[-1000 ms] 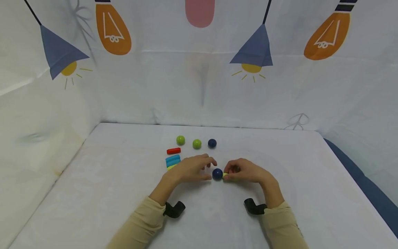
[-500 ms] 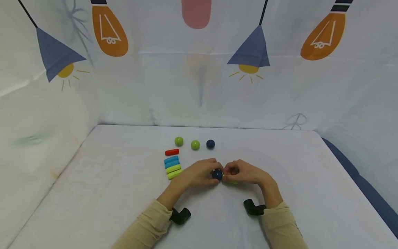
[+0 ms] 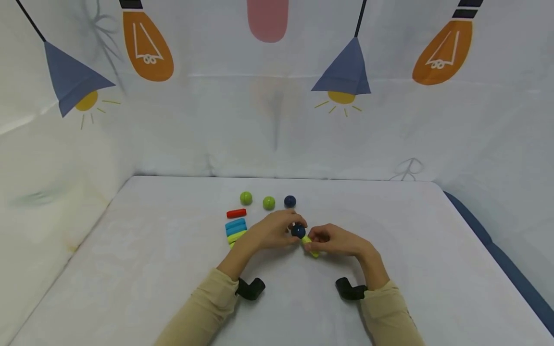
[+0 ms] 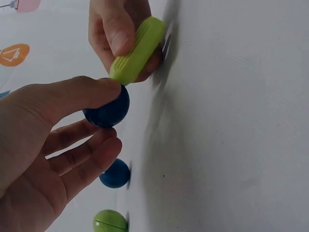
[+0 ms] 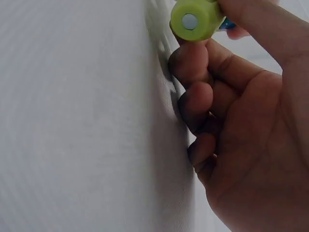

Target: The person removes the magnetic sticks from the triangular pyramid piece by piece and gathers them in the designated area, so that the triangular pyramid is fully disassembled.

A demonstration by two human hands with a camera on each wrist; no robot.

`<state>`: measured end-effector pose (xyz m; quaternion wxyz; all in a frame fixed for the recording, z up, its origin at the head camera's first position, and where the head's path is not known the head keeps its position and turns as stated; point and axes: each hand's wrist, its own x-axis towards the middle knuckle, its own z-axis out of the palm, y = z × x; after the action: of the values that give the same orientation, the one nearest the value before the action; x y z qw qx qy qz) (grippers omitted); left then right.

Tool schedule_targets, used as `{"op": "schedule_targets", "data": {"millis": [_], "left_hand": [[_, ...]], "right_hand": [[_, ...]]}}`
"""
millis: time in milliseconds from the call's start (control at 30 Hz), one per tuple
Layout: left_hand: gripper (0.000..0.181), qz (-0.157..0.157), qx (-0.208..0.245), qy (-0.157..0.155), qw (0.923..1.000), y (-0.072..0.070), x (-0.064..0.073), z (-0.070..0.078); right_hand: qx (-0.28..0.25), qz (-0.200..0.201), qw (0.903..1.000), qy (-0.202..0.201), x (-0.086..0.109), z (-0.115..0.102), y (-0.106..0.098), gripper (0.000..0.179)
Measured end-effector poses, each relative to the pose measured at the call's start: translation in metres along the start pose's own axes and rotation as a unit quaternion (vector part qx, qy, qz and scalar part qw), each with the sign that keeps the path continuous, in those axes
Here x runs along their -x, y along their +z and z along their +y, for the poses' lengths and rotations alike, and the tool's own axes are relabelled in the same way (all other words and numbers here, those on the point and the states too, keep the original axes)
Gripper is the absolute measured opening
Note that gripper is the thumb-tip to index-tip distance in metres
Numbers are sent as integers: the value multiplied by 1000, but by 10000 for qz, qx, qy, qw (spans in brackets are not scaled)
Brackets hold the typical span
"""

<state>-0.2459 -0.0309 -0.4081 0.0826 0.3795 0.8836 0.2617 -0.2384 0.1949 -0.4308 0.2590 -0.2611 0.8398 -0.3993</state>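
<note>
In the head view my left hand [image 3: 274,229] pinches a dark blue ball [image 3: 298,230] between thumb and fingers. My right hand [image 3: 339,240] holds a yellow-green magnetic rod [image 4: 140,50] between thumb and curled fingers. One end of the rod touches the ball in the left wrist view. At its other end, a round silver metal face [image 5: 189,21] shows in the right wrist view. Both hands are low over the white table, left of them lying a yellow rod [image 3: 236,236], partly covering another behind the left wrist.
Beyond the hands sit two green balls [image 3: 245,198] and a second dark blue ball [image 3: 290,201]. A red rod [image 3: 236,213] and two light blue rods [image 3: 235,224] lie left of them. White printed cloth [image 3: 216,120] stands behind the white table [image 3: 130,269].
My left fingers, first apart beside the dark blue ball, have closed on it. Ball and rod now slant away from me, the ball slightly farther off. The head view has shifted slightly.
</note>
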Motion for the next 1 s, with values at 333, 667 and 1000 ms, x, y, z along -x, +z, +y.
{"op": "schedule_targets", "data": {"millis": [333, 667, 1000], "left_hand": [[35, -242, 350, 605, 9973, -12, -23, -2], [35, 674, -369, 80, 9970, -30, -53, -2], [35, 243, -1954, -672, 9781, -18, -97, 0]], "right_hand": [[-162, -1, 9999, 41, 1, 1, -1, 32], [-260, -91, 9996, 0, 6, 2, -8, 36], [-505, -71, 9985, -201, 11, 10, -10, 35]]}}
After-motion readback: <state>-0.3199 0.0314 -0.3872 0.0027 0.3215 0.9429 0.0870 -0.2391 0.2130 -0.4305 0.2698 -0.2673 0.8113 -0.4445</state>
